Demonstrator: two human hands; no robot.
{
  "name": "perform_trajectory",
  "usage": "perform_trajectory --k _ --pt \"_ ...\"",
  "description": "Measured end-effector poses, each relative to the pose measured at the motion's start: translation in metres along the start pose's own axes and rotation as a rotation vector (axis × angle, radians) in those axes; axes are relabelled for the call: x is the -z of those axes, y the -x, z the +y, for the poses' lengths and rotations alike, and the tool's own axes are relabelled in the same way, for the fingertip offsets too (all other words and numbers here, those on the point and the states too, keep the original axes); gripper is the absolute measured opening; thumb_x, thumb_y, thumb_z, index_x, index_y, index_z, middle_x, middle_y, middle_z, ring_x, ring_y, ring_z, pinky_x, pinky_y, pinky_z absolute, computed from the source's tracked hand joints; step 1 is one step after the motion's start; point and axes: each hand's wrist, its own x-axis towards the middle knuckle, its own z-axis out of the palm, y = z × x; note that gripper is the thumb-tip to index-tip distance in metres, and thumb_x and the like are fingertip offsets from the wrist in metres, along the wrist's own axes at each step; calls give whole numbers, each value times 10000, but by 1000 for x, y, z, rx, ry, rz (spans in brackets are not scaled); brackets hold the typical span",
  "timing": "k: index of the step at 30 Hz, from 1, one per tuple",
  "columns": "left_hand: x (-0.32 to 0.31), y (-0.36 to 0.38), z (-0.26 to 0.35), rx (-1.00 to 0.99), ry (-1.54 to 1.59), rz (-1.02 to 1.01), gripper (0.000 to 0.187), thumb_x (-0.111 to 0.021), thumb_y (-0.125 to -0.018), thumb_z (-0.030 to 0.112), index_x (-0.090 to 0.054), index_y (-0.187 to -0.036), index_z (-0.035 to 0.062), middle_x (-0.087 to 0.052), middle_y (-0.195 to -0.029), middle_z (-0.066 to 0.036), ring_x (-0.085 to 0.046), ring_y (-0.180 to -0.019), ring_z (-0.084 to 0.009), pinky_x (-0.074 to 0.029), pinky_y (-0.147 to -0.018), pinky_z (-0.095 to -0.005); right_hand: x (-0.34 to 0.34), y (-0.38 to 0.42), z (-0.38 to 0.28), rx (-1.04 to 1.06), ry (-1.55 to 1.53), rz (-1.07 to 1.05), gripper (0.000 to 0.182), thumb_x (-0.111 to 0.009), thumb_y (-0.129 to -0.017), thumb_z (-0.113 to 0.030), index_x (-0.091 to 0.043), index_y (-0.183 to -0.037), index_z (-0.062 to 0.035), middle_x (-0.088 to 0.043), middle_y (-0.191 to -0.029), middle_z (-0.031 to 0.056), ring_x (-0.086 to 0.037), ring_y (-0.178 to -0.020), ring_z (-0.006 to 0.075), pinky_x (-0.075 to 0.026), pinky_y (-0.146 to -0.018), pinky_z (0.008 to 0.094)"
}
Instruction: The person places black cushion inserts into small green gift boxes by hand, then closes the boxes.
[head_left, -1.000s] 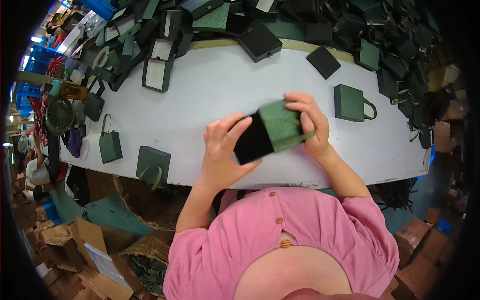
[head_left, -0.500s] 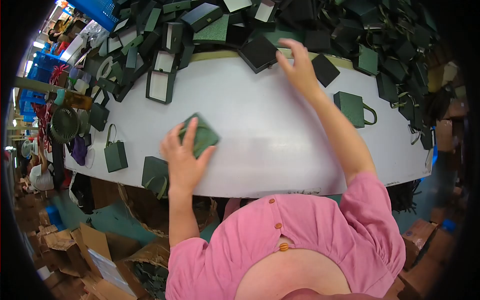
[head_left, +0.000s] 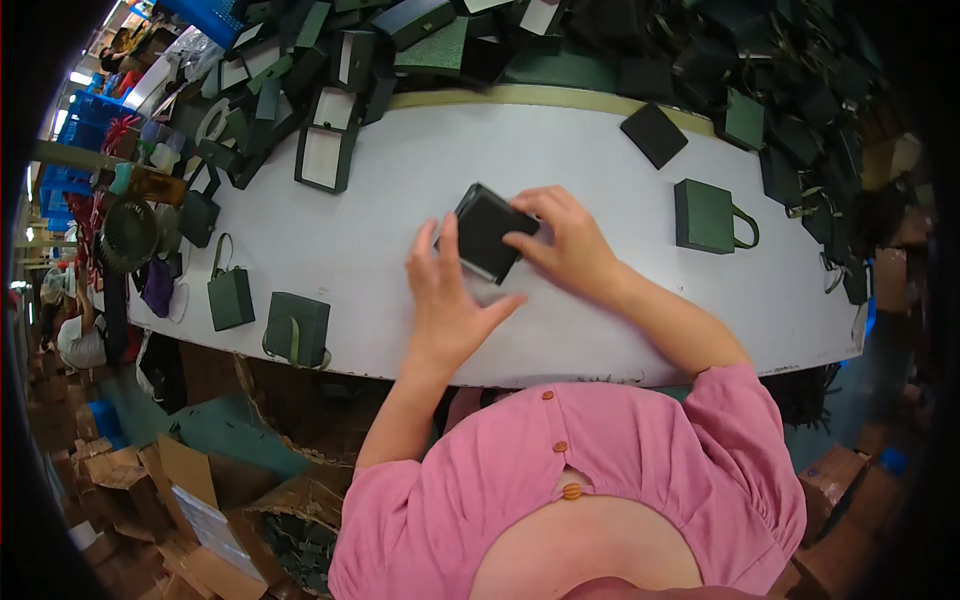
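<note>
A square black-topped box [head_left: 487,232] with a pale lower edge is between my hands over the white table [head_left: 600,330]. My right hand [head_left: 568,243] pinches its right corner, thumb in front and fingers behind. At the box's left corner is my left hand [head_left: 447,310], its fingers spread and the thumb standing away; the fingertips are at or touching the edge. What lies under the box is hidden. Left of my left hand sits a green box with a ribbon handle [head_left: 298,330], and beyond it a smaller green handled box [head_left: 231,298].
Dark green and black boxes [head_left: 430,55] are heaped along the far edge and right side. An open white-lined box [head_left: 323,155] lies at the far left. A flat black piece [head_left: 654,135] and a green handled box [head_left: 704,216] lie right. Cartons [head_left: 215,500] stand below left.
My right hand has brought a black box from the far edge toward the middle. My left hand has moved right to meet it; the green box it held no longer shows separately.
</note>
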Motion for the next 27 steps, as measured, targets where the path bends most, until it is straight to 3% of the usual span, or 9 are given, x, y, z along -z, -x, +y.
perform_trajectory --k 2,5,8,10,17,20,24,25,27 --pt "-31 -6 -5 88 58 -3 1252 -951 -679 174 -147 -1636 101 -348 -1507 -224 -373 -1355 -425 -346 -1151 -541 4 11 -7 142 46 38 324 -849 -752 -57 -703 -1041 -51 -657 -1053 111 -613 -931 304 -548 -767 383" --pt "-29 -4 -4 21 98 -23 1291 -941 -668 122 -97 -1644 106 -389 -1448 -211 -389 -1312 -406 -414 -1084 -523 28 17 -15 281 41 82 318 -803 -708 -8 -705 -1005 -64 -621 -977 89 -582 -865 282 -535 -740 374" --pt "-26 0 1 -15 150 -68 1298 -942 -659 134 -98 -1643 91 -382 -1480 -214 -387 -1333 -417 -414 -1093 -522 39 24 -25 487 259 -42 300 -760 -702 -36 -708 -996 -63 -615 -972 80 -580 -855 273 -535 -729 356" --pt "-29 3 -1 6 357 -88 1271 -942 -669 166 -125 -1639 77 -368 -1508 -200 -353 -1363 -435 -363 -1138 -552 34 31 -33 495 314 -143 281 -724 -714 -75 -717 -994 -45 -607 -976 72 -585 -869 263 -545 -734 337" --pt "-3 -6 -11 -168 365 -281 1200 -915 -668 97 -201 -1632 108 -328 -1629 -154 -372 -1452 -383 -385 -1187 -480 53 22 -27 477 214 -415 211 -738 -772 -95 -743 -971 -25 -625 -1031 65 -593 -920 253 -555 -770 343" --pt "-7 -5 -14 -176 358 -280 1133 -918 -657 83 -299 -1606 99 -403 -1571 -144 -404 -1430 -381 -417 -1166 -470 47 37 -22 518 177 -576 200 -750 -791 -80 -746 -988 -48 -629 -1033 46 -599 -920 256 -546 -809 346" --pt "-5 -5 -13 -256 292 -304 1000 -915 -648 91 -450 -1533 79 -449 -1507 -139 -437 -1396 -373 -453 -1133 -466 57 40 -22 339 -138 -605 145 -738 -900 -109 -743 -1037 -61 -684 -1089 54 -633 -1017 250 -516 -910 381" --pt "-4 -5 -13 -292 244 -315 970 -914 -645 95 -480 -1513 74 -460 -1491 -136 -442 -1391 -372 -460 -1127 -466 68 38 -16 303 -161 -715 186 -766 -904 -155 -736 -1069 -74 -705 -1126 62 -642 -1073 258 -511 -931 392" --pt "2 -6 -13 -314 168 -353 894 -894 -655 131 -539 -1472 65 -457 -1501 -129 -427 -1404 -376 -441 -1146 -477 105 30 -1 196 85 -366 363 -827 -841 -213 -717 -1161 -83 -704 -1169 73 -635 -1103 307 -490 -981 424"
